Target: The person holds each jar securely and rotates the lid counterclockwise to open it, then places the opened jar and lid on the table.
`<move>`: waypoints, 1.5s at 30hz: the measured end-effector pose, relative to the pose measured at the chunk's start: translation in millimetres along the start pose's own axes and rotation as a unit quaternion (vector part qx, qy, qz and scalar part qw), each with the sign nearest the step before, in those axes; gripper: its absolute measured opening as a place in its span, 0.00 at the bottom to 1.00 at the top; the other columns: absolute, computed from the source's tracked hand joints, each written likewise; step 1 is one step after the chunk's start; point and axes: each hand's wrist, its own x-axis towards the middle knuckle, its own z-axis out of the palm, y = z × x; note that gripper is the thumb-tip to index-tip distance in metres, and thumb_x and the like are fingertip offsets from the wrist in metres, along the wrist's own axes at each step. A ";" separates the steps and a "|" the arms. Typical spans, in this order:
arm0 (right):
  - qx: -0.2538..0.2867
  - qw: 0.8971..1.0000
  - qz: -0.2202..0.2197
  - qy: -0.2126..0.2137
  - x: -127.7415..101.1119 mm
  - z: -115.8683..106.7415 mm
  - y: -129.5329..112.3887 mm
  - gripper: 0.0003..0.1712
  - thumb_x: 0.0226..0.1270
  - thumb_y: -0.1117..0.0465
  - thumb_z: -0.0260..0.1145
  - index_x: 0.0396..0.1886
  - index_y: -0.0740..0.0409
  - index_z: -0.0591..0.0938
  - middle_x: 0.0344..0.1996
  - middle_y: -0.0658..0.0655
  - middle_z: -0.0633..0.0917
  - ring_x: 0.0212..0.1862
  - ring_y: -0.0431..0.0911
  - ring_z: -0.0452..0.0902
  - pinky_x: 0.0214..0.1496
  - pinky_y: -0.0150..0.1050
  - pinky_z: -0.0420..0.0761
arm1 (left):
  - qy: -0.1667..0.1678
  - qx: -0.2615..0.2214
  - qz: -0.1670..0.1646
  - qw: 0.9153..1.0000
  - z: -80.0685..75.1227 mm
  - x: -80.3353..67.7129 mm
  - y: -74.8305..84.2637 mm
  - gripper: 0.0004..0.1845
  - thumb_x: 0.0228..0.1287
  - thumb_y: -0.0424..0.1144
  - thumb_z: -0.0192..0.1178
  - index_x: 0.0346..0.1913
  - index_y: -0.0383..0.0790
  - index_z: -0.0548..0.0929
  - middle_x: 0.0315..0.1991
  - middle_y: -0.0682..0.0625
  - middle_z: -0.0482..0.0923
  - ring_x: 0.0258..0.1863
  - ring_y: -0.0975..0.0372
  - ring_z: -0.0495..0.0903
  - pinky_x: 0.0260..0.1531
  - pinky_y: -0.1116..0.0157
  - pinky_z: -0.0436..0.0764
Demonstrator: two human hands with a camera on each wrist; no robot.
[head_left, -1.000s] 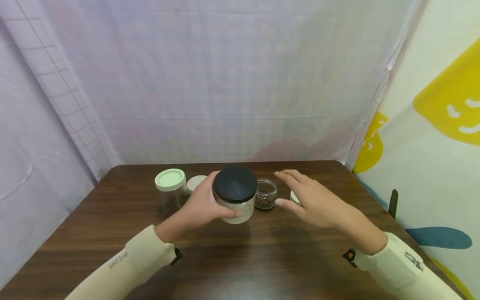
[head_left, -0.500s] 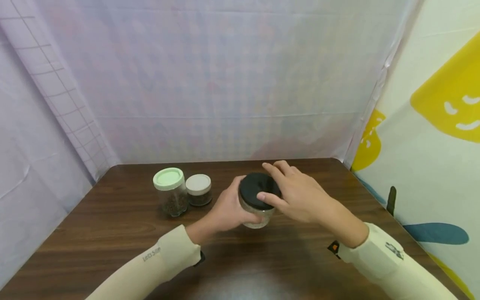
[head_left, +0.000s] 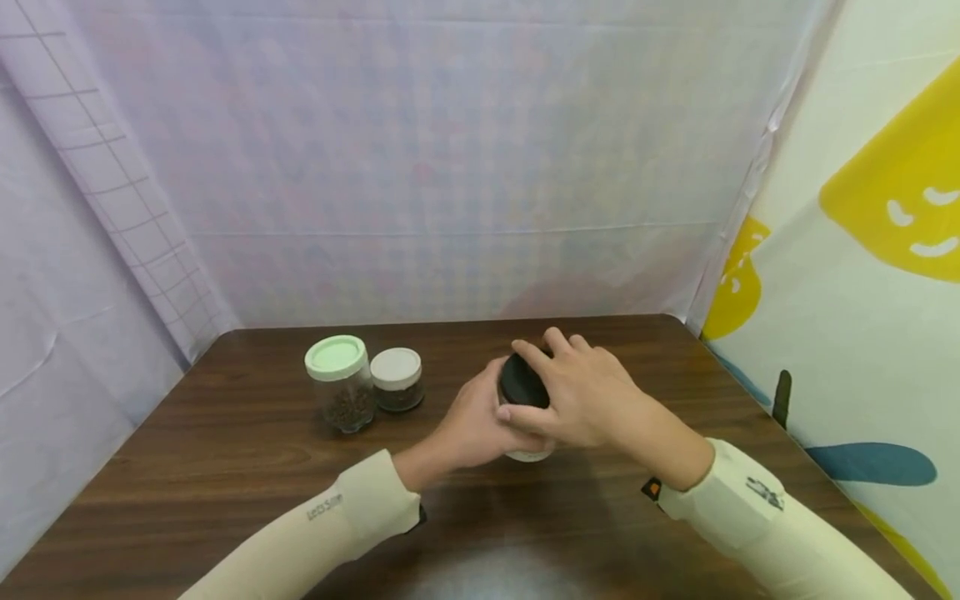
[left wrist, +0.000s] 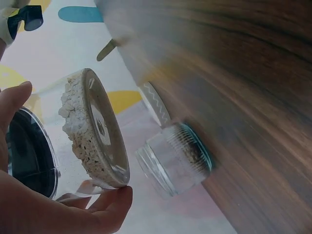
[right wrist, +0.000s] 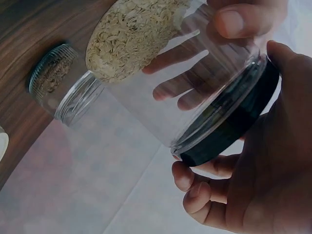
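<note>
My left hand [head_left: 480, 417] grips the clear body of a jar [right wrist: 146, 112] partly filled with pale flakes, like oats [right wrist: 136, 39]. On its top sits a black lid [head_left: 522, 382], and my right hand [head_left: 588, 392] curls over it, thumb and fingers on opposite sides of the rim. The jar is held above the table, and both hands cover much of it in the head view. Behind it, a small lidless glass jar [left wrist: 175, 158] with dark bits in the bottom stands on the table, beside a whitish lid [left wrist: 155, 103] lying there. Both are hidden in the head view.
To the left on the brown wooden table [head_left: 225, 450] stand a taller jar with a pale green lid [head_left: 336, 358] and a short jar with a white lid [head_left: 396, 367]. A fabric curtain [head_left: 450, 167] hangs behind the table's back edge.
My left hand has carried the black-lidded jar to the right, in front of the small lidless jar. My right hand has come in from the right and taken hold of the black lid.
</note>
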 end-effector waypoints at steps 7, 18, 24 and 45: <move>-0.007 1.000 -0.005 -0.003 -0.2 -0.8 1.2 0.52 0.63 0.18 0.47 0.76 0.45 0.68 0.55 0.60 0.77 0.42 0.50 0.76 0.31 0.43 0.79 | -0.011 0.006 -0.011 1.000 0.6 0.5 2.0 0.57 0.47 0.55 0.79 0.78 0.48 0.58 0.68 0.51 0.72 0.60 0.58 0.78 0.58 0.55 0.79; 0.016 1.000 -0.023 -0.011 -1.5 0.1 4.5 0.51 0.65 0.20 0.49 0.76 0.47 0.68 0.57 0.61 0.75 0.43 0.49 0.75 0.38 0.44 0.80 | -0.012 0.009 -0.013 1.000 0.5 0.0 -1.9 0.58 0.45 0.54 0.81 0.77 0.45 0.59 0.66 0.50 0.75 0.59 0.58 0.79 0.58 0.56 0.80; 0.025 0.999 -0.029 -0.012 -1.7 0.7 6.0 0.49 0.66 0.21 0.49 0.76 0.46 0.68 0.56 0.60 0.75 0.40 0.48 0.72 0.38 0.42 0.78 | -0.021 0.007 -0.005 1.000 -1.2 1.0 -3.3 0.58 0.45 0.55 0.81 0.77 0.44 0.59 0.65 0.49 0.76 0.58 0.58 0.80 0.56 0.56 0.81; 0.051 0.997 -0.048 -0.016 -6.9 -5.7 8.1 0.42 0.67 0.25 0.54 0.74 0.40 0.70 0.50 0.55 0.74 0.38 0.45 0.70 0.32 0.38 0.75 | -0.041 -0.005 0.035 0.999 -1.3 5.4 -9.5 0.56 0.43 0.49 0.83 0.75 0.49 0.62 0.63 0.53 0.76 0.56 0.61 0.80 0.54 0.60 0.81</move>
